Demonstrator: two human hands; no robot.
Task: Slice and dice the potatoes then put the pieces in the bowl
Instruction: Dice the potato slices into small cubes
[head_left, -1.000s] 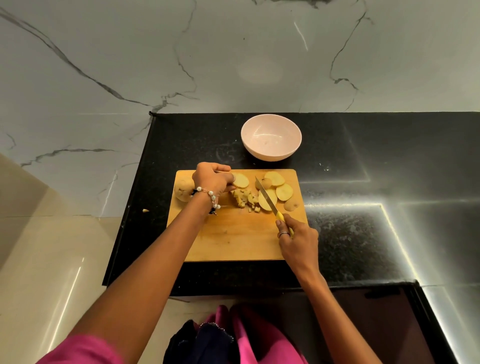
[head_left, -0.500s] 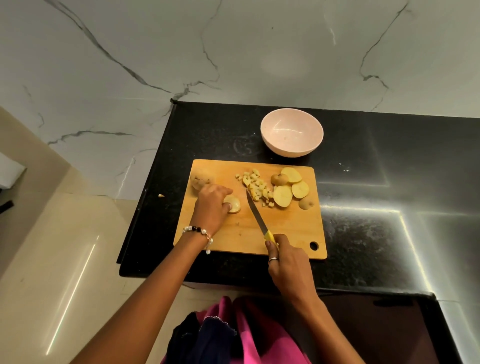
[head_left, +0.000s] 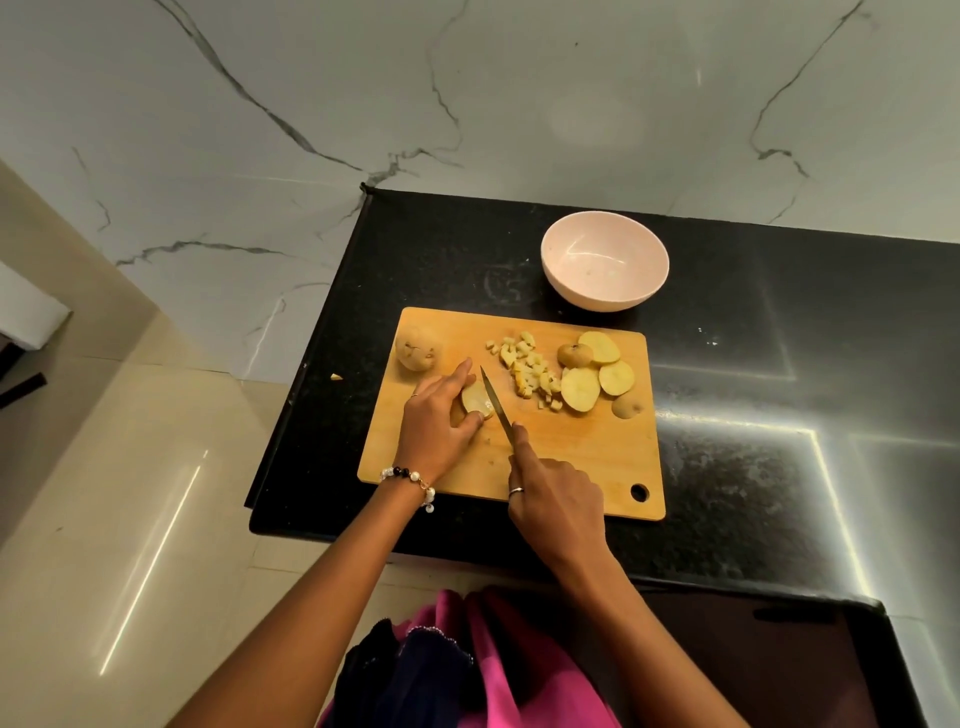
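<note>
While the left hand (head_left: 435, 420) holds a potato slice (head_left: 477, 400) flat on the wooden cutting board (head_left: 571, 467), its fingers are curled over the slice and the thumb lies at the lower side of it. The right hand (head_left: 556, 506) grips the handle of a knife (head_left: 496, 405) with closed fingers, and the index finger lies stretched along the top of the blade. The blade points to the upper left of the frame and stands just beside the right edge of the held slice; I cannot tell if it already cuts into it.

Near the upper left corner of the board lies a whole potato (head_left: 415, 349) with skin. In the upper middle of the board there is a heap of diced potato pieces (head_left: 527, 371). To the right of the heap lie several round potato slices (head_left: 597, 374), some overlapping, and one potato end (head_left: 626, 405) with skin lies at the right edge.

The pink bowl (head_left: 605, 260) stands on the black countertop (head_left: 753, 389) just above the board. One small potato bit (head_left: 336, 376) lies on the countertop at the left of the board. On the left wrist there is a bead bracelet (head_left: 410, 480), and the right hand wears a ring (head_left: 516, 491).
</note>
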